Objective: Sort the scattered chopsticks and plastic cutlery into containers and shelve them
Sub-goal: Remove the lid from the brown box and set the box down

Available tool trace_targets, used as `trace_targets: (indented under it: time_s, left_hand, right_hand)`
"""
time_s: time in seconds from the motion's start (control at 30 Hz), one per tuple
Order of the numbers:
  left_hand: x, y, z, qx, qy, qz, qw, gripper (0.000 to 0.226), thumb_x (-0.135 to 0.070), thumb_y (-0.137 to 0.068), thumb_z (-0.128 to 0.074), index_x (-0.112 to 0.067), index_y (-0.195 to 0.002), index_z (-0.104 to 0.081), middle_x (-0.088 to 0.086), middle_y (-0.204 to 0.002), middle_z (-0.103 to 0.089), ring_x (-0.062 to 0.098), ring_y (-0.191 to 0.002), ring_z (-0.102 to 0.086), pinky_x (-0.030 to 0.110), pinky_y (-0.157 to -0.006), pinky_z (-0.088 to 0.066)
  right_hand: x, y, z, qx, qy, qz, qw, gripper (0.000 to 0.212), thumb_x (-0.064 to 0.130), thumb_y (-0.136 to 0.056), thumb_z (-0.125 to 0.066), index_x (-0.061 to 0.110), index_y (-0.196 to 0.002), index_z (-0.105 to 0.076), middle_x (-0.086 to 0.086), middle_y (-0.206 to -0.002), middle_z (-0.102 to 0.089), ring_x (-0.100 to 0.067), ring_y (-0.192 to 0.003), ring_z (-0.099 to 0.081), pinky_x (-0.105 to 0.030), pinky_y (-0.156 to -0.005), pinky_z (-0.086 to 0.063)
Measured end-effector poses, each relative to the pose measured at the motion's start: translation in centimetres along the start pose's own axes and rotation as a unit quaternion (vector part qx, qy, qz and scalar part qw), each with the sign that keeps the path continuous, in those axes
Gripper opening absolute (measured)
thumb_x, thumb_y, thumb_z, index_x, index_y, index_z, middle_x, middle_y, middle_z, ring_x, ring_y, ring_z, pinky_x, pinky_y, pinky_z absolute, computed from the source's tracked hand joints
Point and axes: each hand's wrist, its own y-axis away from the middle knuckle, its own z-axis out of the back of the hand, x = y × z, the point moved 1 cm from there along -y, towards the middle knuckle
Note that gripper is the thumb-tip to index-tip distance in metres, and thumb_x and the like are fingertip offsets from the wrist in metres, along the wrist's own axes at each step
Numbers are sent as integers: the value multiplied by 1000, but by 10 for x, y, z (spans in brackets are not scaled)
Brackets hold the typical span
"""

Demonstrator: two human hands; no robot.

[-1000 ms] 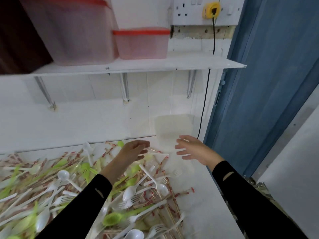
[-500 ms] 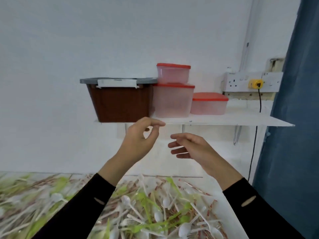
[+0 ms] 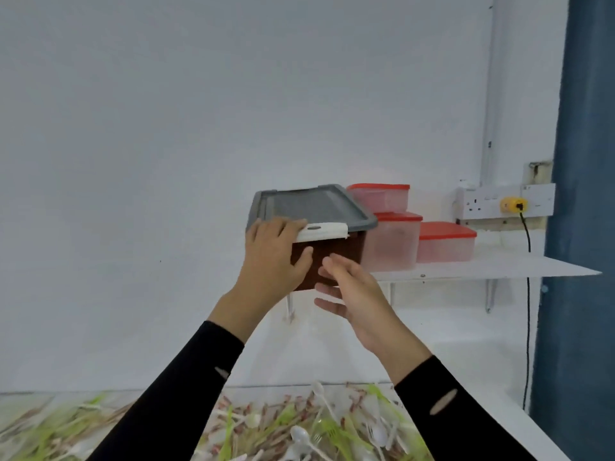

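Brown bin (image 3: 342, 251) tilts near-end-down, long axis toward wall.

I see the white shelf (image 3: 482, 266) carrying the brown box (image 3: 336, 252) at its left end, then a tall red-lidded tub (image 3: 392, 244) and a low red-lidded tub (image 3: 446, 247) beside it. Below, the white counter (image 3: 466, 371) is strewn with chopsticks (image 3: 266, 410) and plastic cutlery (image 3: 299, 435).

Left of the bin (image 3: 336, 257) the wall (image 3: 166, 161) is bare — open room beside and above it. On its right the stacked tubs (image 3: 394, 242) crowd close, a low tub (image 3: 446, 244) next, leaving bare only the front strip and right end of the shelf (image 3: 532, 266). A cable (image 3: 528, 294) drops past that end. Below, cutlery (image 3: 299, 424) covers the counter (image 3: 512, 424).
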Motion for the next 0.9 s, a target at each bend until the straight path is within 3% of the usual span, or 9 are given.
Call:
trace_targets:
  time_s: [0.1,0.23,0.3,0.37,0.43,0.57,0.7,0.8,0.9]
  left_hand:
    - [-11,29,21,-5,85,-44,995,41,-27,-89,-46,-16,-121,-69,0,-109,-66,20,-102,-52,29,-93,-28]
    - [-16,74,48,90,222,-68,969,34,-21,-96,-52,-18,-127,-65,-8,-120,-63,6,-112,-50,21,-99,-38]
    - [2,85,56,44,226,-10,973,38,-23,-95,-54,-13,-130,-62,-1,-132,-57,6,-126,-43,16,-109,-31]
    - [37,89,60,-12,154,82,985,50,-25,-95,-54,-5,-140,-50,12,-148,-43,21,-138,-34,29,-116,-25]
    - [68,97,64,16,111,194,975,60,-33,-99,-50,-2,-148,-35,19,-154,-32,35,-143,-28,44,-118,-22]
    - [69,145,62,142,130,266,945,56,-50,-100,-32,-11,-140,-41,12,-117,-64,37,-112,-59,39,-87,-42]
    - [53,190,52,122,161,288,936,43,-39,-103,-37,-7,-130,-43,16,-111,-65,42,-104,-60,33,-73,-34]
    - [50,210,43,143,174,289,931,29,-35,-104,-35,-11,-92,-47,6,-70,-57,43,-78,-57,35,-62,-23]
    - [50,215,38,191,194,324,906,52,-38,-106,-26,-11,-64,-41,3,-59,-48,31,-65,-49,36,-61,-23]
  right_hand:
    - [-1,9,-11,-30,-18,-10,999,49,57,-82,-69,27,-120,-57,6,-116,-64,-11,-104,-57,-42,-92,-55]
    - [-17,30,-18,-52,-91,20,994,29,29,-93,-65,13,-117,-60,-6,-105,-72,-16,-89,-70,-39,-71,-60]
    - [-30,42,-7,-75,-88,19,993,14,18,-94,-60,13,-107,-62,-6,-97,-72,-17,-85,-69,-37,-67,-59]
    - [-42,54,11,-92,-22,4,996,8,18,-92,-59,13,-97,-59,-8,-89,-64,-19,-79,-62,-35,-64,-57]
    - [-53,69,34,-98,67,-12,993,7,19,-91,-59,13,-93,-56,-7,-83,-56,-19,-72,-57,-34,-60,-51]
    - [-71,98,66,-106,148,-18,983,8,9,-95,-57,15,-91,-60,-2,-78,-56,-14,-64,-54,-32,-56,-47]
    - [-69,120,87,-104,201,2,974,12,6,-90,-63,16,-92,-56,2,-77,-55,-12,-65,-53,-25,-51,-45]
    - [-70,131,101,-123,220,5,968,25,7,-89,-66,18,-104,-50,3,-80,-62,-5,-56,-56,-21,-46,-44]
    - [-73,138,113,-146,268,0,952,21,14,-91,-66,17,-106,-51,1,-77,-60,2,-46,-51,-18,-45,-39]
